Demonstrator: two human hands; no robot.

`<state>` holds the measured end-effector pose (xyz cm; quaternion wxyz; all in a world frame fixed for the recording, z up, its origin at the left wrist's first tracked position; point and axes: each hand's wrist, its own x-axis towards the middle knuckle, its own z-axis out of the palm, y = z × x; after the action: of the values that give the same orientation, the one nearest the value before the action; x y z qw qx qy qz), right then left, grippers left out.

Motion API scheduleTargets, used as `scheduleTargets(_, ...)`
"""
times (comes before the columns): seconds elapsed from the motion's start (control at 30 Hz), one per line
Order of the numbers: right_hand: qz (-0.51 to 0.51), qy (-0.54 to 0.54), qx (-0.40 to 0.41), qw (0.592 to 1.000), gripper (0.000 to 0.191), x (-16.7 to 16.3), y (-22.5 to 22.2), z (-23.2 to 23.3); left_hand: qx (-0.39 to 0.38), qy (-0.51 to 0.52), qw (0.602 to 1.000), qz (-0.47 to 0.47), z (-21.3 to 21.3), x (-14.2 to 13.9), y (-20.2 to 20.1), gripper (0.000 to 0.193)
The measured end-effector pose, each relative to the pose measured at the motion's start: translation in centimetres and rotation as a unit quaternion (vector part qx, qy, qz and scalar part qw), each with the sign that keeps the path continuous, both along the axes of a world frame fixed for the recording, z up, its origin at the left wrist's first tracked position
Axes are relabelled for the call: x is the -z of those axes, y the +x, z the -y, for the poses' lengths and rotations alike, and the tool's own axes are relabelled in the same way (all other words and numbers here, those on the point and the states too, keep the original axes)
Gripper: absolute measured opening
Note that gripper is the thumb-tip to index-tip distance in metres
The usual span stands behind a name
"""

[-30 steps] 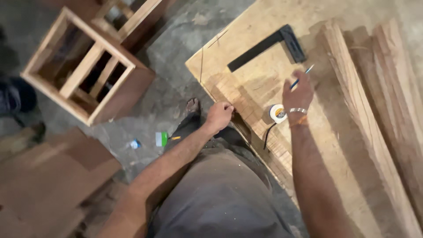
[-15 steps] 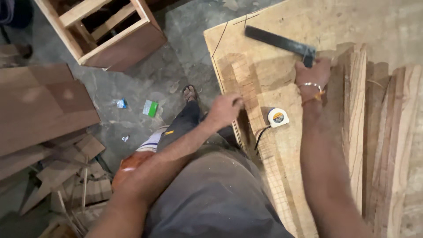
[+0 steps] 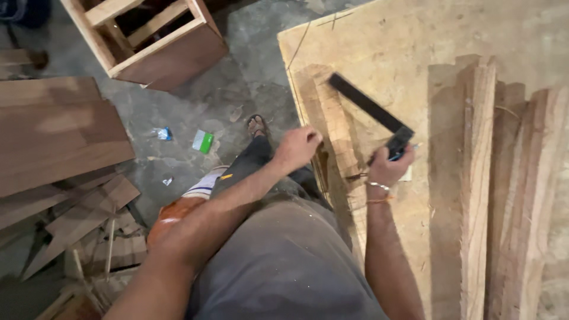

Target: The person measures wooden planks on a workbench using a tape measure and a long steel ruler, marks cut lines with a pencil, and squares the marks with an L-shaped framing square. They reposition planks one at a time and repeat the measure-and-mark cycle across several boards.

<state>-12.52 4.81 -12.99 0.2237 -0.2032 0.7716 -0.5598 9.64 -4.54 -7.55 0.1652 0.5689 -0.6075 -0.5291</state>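
The right hand (image 3: 388, 169) is wrapped around the dark stock of a black try square (image 3: 373, 115), fingers clamped on it, with what looks like a blue pen tucked under the same grip. The square's flat blade runs away from those fingers, up and to the left, lying across the pale plywood sheet (image 3: 391, 53). Just beyond the knuckles, to the right, stand long reddish wood strips (image 3: 477, 178) laid side by side on the sheet. A bangle sits at the wrist.

The left hand (image 3: 298, 148) is curled into a loose fist, fingers together, resting at the near edge of the plywood sheet; whether it pinches anything I cannot tell.

Down on the concrete floor, left of that fist, lies a small green and white rectangular packet (image 3: 203, 141), flat, and further left a crumpled bluish wrapper (image 3: 161, 133). A sandalled foot (image 3: 257, 125) shows between packet and sheet. Beyond, an open wooden cabinet frame (image 3: 148, 35) stands, and brown boards (image 3: 56, 136) are stacked at the far left.
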Motion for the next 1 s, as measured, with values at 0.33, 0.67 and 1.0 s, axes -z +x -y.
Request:
scheduleTargets(0.33,0.143,-0.08,0.027,0.986,0.033,-0.6,-6.6,0.3,-0.076,-0.028,0.997,0.013,2.7,1.5,-2.8,0.024)
scheduleTargets(0.67,0.16,-0.007,-0.139,0.977,0.019,0.0,-0.8,3.9,-0.296,-0.208,0.918,0.161,2.9,2.6,3.5,0.046)
scheduleTargets(1.0,-0.127,0.065,-0.259,0.955,0.026,0.6,1.0,5.7,0.022,-0.105,0.985,0.138,4.1,-2.4,0.2,0.019)
